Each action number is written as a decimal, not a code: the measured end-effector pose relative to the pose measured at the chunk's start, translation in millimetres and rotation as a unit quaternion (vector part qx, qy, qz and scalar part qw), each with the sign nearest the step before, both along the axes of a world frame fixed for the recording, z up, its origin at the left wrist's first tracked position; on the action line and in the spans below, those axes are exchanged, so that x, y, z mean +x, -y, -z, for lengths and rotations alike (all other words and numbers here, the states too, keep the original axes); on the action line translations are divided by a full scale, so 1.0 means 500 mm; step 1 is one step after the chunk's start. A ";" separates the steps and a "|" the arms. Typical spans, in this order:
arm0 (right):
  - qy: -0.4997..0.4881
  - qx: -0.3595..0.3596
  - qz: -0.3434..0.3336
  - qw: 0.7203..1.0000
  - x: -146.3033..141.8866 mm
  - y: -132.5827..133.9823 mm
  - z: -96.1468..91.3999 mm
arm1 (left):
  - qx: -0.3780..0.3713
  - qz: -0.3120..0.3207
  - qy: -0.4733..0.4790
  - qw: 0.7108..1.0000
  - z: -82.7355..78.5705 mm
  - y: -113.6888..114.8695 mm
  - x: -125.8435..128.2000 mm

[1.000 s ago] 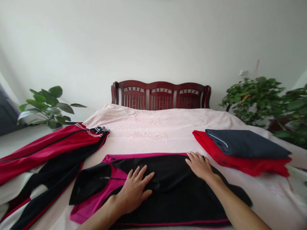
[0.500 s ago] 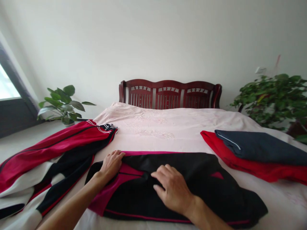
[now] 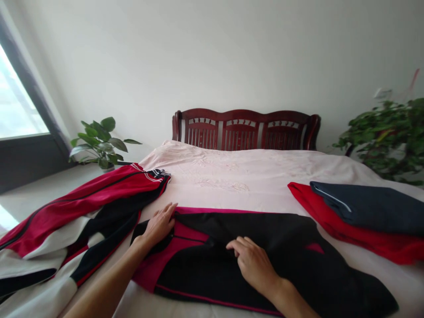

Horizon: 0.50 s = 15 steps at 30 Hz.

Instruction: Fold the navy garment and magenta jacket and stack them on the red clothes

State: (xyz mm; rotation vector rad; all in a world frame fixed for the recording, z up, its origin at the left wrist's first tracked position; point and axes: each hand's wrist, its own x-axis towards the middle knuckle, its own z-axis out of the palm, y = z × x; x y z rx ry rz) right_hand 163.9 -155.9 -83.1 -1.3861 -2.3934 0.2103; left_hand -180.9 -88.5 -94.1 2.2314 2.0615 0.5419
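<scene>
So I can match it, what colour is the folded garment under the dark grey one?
The folded garment is bright red, best seen in the head view.

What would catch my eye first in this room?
The left hand and right hand rest on a black-and-magenta jacket at the foot of the bed. A red-and-black garment sprawls to its left, and a folded navy garment sits on a red one to its right.
</scene>
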 end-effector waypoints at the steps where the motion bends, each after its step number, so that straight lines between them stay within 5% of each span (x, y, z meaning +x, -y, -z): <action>1: 0.000 0.004 0.002 1.000 -0.001 0.001 0.000 | 0.005 -0.039 0.005 0.999 0.003 0.005 -0.004; 6: 0.002 -0.014 0.007 1.000 -0.010 -0.013 -0.027 | 0.013 -0.134 0.008 0.991 0.013 0.022 -0.013; 15: -0.070 0.009 -0.057 0.996 -0.115 -0.101 -0.067 | 0.004 -0.088 -0.018 0.996 0.012 0.029 0.004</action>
